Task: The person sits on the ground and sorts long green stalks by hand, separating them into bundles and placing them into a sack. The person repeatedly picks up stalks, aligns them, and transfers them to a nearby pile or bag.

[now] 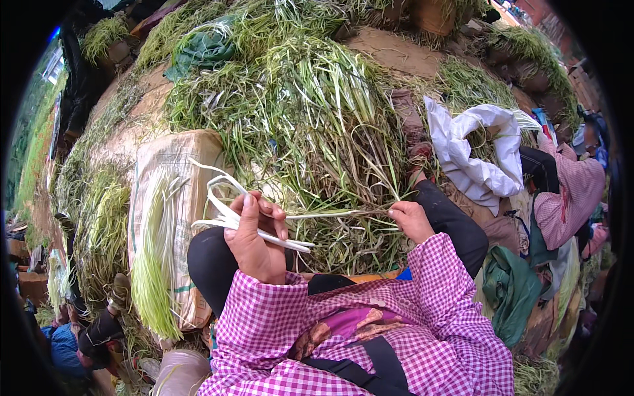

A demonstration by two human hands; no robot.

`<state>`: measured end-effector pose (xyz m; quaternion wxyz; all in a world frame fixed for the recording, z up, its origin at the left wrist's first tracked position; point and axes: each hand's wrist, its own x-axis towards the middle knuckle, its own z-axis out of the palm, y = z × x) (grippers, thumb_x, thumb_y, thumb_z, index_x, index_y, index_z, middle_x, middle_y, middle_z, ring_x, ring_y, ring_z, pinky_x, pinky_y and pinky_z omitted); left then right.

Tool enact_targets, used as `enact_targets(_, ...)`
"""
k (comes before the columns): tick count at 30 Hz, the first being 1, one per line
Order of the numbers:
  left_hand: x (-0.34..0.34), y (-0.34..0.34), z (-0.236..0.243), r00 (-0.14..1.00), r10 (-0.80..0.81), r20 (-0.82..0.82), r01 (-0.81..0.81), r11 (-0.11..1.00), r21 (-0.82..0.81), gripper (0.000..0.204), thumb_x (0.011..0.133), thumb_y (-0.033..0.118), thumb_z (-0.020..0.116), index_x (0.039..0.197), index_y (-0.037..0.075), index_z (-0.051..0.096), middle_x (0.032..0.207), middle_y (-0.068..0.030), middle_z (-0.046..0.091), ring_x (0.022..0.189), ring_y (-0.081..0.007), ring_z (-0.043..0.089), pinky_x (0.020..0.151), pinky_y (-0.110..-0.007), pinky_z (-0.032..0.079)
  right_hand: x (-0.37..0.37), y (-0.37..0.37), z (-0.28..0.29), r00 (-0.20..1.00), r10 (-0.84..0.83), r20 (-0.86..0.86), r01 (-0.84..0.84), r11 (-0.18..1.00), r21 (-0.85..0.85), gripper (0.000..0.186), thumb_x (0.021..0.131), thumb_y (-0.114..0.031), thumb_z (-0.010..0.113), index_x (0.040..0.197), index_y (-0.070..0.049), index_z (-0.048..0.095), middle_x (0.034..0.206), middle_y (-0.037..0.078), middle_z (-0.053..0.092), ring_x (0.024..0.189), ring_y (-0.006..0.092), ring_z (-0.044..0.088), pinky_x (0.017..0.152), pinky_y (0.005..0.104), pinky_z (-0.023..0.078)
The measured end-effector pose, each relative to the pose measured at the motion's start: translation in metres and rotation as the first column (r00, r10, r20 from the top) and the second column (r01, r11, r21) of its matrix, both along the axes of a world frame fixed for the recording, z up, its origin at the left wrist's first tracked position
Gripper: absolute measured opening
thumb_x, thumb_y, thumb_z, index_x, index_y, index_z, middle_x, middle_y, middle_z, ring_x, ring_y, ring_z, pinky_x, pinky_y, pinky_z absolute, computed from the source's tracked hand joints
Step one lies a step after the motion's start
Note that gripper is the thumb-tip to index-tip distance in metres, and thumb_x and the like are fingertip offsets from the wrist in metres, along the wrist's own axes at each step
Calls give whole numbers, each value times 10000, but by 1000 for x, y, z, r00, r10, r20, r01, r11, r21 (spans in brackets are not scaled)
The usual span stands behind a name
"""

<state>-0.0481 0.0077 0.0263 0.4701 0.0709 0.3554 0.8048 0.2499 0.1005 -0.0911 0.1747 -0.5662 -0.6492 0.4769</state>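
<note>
My left hand is closed round several white vegetable stalks, long and thin like garlic chives, with bent ends looping out past the thumb. One more stalk stretches almost level from the left fingers to my right hand. There the thumb and fingers pinch its brownish, withered end. Beyond both hands rises a large heap of green and white stalks with dry brown parts. Beside my left knee, a sorted bundle of pale stalks with yellow-green tips lies on a beige woven sack.
A white sack stands rumpled beyond my right knee. Near a person in a pink checked sleeve, green cloth lies on the right. A dark green bag rests on the heap's far side. Loose stalks cover the ground at left.
</note>
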Motion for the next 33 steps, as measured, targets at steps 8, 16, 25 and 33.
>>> enact_targets(8,3,-1,-5,998,-38,41,38,999,-12,110,920,136,544,947,30,537,695,-60,571,599,-189,591,357,-253,413,-21,-23,5,752,137,644,-395,876,275,212,850,-197,542,964,-74,673,906,122,624,847,323,616,772,429,488)
enact_targets(16,12,1,-15,999,-22,34,24,997,-75,164,923,165,551,998,20,534,726,-69,596,626,-196,633,360,-251,432,-47,-62,69,906,-60,-418,-134,897,-421,218,921,-199,542,959,-4,630,773,72,651,632,97,621,513,209,483)
enact_targets(25,51,-5,-18,935,-348,66,354,915,-193,252,919,218,570,998,-21,557,634,-59,579,653,-200,638,555,-286,512,-77,-39,83,796,114,-595,-300,928,-223,154,911,-148,552,931,-17,631,681,1,612,584,51,571,473,176,433)
enact_targets(33,51,-2,-14,937,-328,117,344,923,-172,236,941,175,519,1035,-41,536,648,-66,563,640,-204,637,508,-285,535,-114,96,-23,973,-223,55,181,892,415,232,840,-192,615,930,20,630,738,116,631,687,260,602,659,369,480)
